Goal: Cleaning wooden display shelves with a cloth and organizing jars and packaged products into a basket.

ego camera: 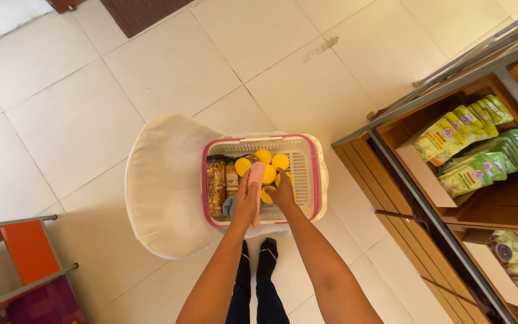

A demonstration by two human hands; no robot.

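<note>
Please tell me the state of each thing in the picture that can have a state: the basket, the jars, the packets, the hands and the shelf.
basket: open, resting on a white chair, partly filled
yellow-lidded jars: lids on, upright in the basket
snack packets: sealed, standing at the basket's left side
pink cloth: held over the jars
left hand: gripping the pink cloth
right hand: inside the basket, on a jar
green pouches: sealed, stacked on the shelf
</note>
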